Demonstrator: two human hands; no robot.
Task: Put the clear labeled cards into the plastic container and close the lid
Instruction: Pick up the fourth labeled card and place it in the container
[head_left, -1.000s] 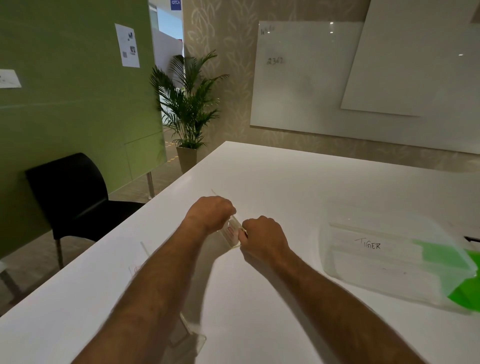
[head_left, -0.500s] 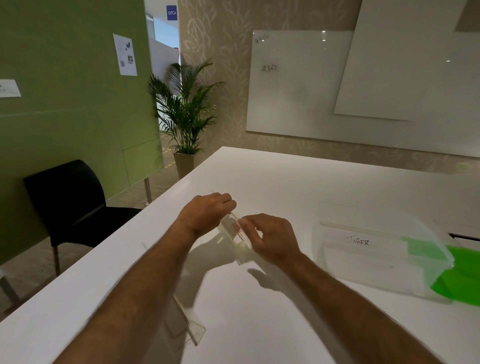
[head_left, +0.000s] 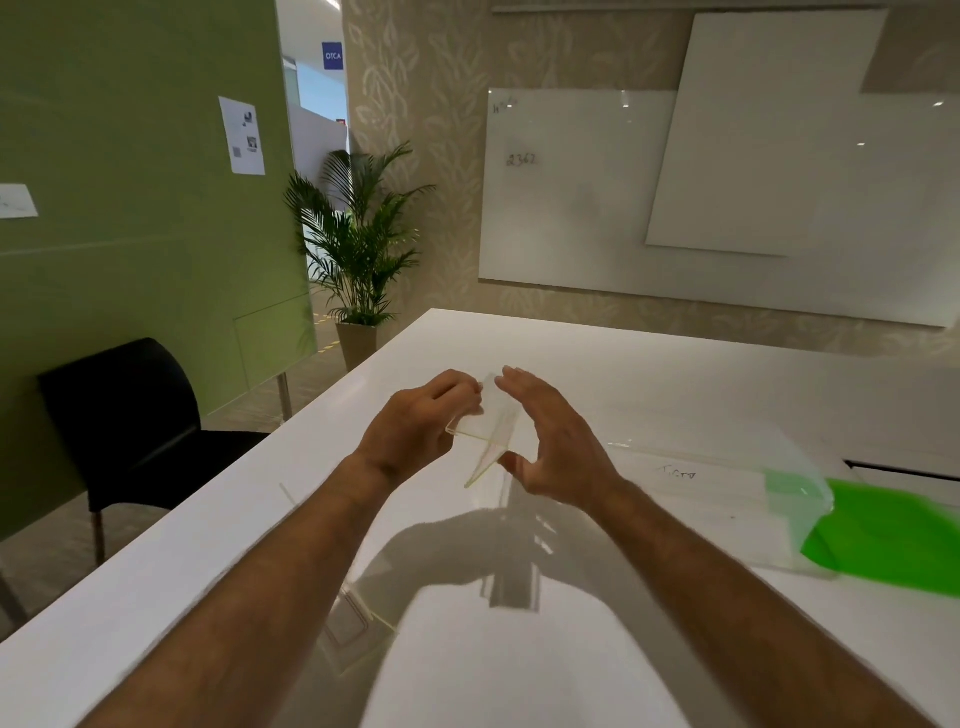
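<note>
A clear card (head_left: 356, 630) lies on the table (head_left: 685, 374) nearest the person. Above the table, the left hand (head_left: 415, 431) pinches another card (head_left: 491, 423); the right hand (head_left: 558, 447) cups it, fingers spread wide. The container (head_left: 727, 486) sits right, with its green lid (head_left: 893, 540) off.

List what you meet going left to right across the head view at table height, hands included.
black chair → left hand → clear card, held up by that hand → right hand → plastic container → green lid

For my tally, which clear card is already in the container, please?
The handwritten card in the container; the held card and the near card are outside it.
</note>
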